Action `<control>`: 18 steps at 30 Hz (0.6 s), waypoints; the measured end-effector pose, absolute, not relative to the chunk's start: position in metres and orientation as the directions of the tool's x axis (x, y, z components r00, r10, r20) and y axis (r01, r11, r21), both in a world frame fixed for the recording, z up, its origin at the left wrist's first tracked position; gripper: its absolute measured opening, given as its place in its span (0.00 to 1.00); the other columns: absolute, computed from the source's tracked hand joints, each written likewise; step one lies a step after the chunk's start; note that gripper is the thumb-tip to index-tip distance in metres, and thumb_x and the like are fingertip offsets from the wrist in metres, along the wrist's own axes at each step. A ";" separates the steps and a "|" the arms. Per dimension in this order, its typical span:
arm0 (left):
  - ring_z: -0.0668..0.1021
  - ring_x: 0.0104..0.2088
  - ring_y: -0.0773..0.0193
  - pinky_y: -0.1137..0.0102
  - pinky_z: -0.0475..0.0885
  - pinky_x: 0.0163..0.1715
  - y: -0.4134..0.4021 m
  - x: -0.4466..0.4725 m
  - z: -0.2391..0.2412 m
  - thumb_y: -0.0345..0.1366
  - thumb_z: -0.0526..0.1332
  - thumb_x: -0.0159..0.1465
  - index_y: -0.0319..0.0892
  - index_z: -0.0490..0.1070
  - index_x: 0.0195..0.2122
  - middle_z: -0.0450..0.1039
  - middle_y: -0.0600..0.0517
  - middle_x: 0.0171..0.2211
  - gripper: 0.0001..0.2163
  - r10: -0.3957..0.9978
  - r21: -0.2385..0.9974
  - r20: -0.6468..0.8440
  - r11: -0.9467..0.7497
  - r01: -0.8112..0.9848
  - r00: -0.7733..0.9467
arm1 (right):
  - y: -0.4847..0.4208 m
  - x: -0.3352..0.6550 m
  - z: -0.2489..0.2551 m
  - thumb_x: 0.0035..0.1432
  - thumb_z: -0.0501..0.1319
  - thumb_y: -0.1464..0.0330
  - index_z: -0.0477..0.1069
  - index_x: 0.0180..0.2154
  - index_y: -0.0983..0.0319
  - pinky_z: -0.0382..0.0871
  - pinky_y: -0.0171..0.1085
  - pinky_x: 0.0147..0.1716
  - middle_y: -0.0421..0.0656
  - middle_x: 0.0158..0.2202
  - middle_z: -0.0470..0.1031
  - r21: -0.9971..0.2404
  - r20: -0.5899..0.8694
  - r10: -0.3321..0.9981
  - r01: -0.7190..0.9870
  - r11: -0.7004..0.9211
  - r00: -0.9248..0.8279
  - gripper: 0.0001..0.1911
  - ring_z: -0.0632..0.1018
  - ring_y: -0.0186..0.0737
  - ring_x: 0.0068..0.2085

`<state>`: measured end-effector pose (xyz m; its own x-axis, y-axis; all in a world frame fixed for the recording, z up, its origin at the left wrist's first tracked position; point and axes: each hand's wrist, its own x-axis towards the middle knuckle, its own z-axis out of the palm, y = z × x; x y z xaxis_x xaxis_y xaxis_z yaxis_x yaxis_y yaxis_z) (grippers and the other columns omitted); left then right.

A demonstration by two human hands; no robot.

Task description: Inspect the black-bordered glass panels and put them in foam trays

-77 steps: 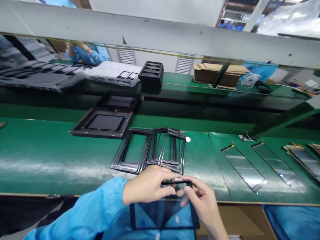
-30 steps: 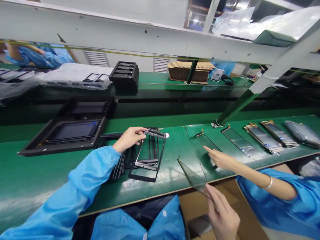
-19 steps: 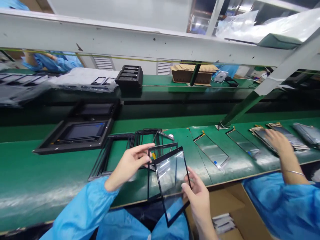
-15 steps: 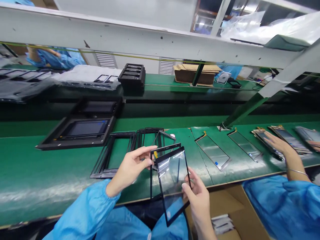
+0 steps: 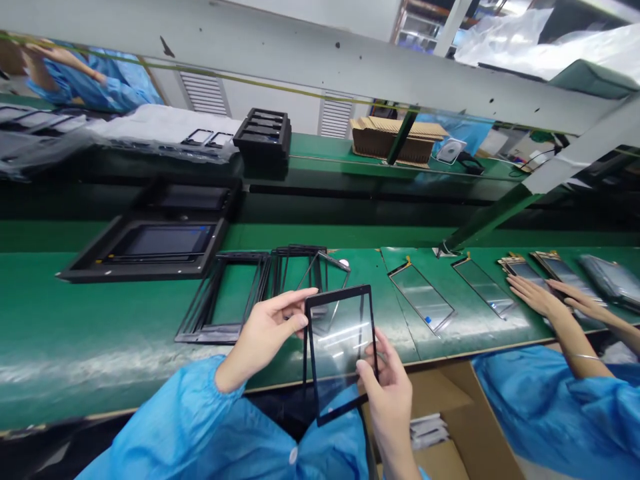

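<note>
Between my hands is a clear glass touch panel [image 5: 343, 340] with a black border, lying over a thin black frame [image 5: 305, 363] whose left side shows past the glass. My left hand [image 5: 267, 337] pinches the frame at its upper left corner. My right hand [image 5: 387, 380] grips the glass panel by its right edge, thumb on the front face. Behind them on the green bench stand stacks of black frames [image 5: 220, 300]. Two more glass panels [image 5: 423, 297] with orange flex tabs lie to the right.
A black tray [image 5: 135, 273] with screens sits at left. A co-worker's hands [image 5: 537, 297] rest by stacked panels [image 5: 570, 270] at right. A slanted post [image 5: 493, 217] rises from the bench. Below the edge is an open cardboard box [image 5: 490, 427].
The glass panel has moved up and left over the frame, so their top edges now line up. The co-worker's hands have moved left onto the nearer panel stack. My view has shifted slightly.
</note>
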<state>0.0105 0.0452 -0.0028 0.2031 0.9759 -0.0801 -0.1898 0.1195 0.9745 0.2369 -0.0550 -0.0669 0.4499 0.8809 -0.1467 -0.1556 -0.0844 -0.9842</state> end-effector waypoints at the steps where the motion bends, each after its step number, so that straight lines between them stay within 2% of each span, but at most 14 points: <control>1: 0.78 0.30 0.65 0.73 0.80 0.28 0.045 0.011 -0.004 0.40 0.77 0.61 0.45 0.85 0.55 0.81 0.50 0.32 0.21 0.976 0.971 -0.088 0.128 -0.202 0.200 | -0.056 0.236 -0.066 0.53 0.78 0.61 0.77 0.62 0.59 0.77 0.33 0.28 0.43 0.39 0.79 -0.983 -0.159 0.877 -0.158 -0.096 0.454 0.35 0.78 0.38 0.33; 7: 0.82 0.32 0.64 0.75 0.81 0.29 0.046 0.012 -0.009 0.39 0.78 0.59 0.46 0.84 0.57 0.83 0.48 0.35 0.23 0.967 0.949 -0.162 0.208 -0.239 0.199 | -0.058 0.231 -0.061 0.56 0.77 0.58 0.75 0.65 0.58 0.74 0.32 0.24 0.43 0.40 0.77 -0.963 -0.246 0.882 -0.208 -0.174 0.402 0.37 0.77 0.37 0.31; 14: 0.85 0.37 0.61 0.77 0.80 0.28 0.047 0.016 -0.013 0.38 0.78 0.60 0.48 0.84 0.56 0.84 0.48 0.38 0.22 0.968 0.929 -0.168 0.218 -0.298 0.185 | -0.056 0.226 -0.062 0.57 0.76 0.58 0.74 0.65 0.56 0.75 0.32 0.25 0.42 0.41 0.75 -0.972 -0.216 0.874 -0.176 -0.153 0.436 0.36 0.76 0.37 0.33; 18: 0.87 0.39 0.59 0.77 0.81 0.28 0.047 0.018 -0.011 0.39 0.78 0.61 0.48 0.83 0.57 0.86 0.47 0.40 0.23 0.965 0.931 -0.183 0.231 -0.283 0.187 | -0.058 0.226 -0.070 0.59 0.74 0.57 0.72 0.67 0.57 0.76 0.33 0.26 0.43 0.42 0.75 -0.983 -0.183 0.878 -0.101 -0.154 0.442 0.36 0.76 0.38 0.34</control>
<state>0.0175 0.0465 -0.0114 0.1866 0.9652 -0.1832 -0.2832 0.2314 0.9307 0.2259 -0.0582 -0.0697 0.4420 0.8781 -0.1832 -0.1013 -0.1541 -0.9828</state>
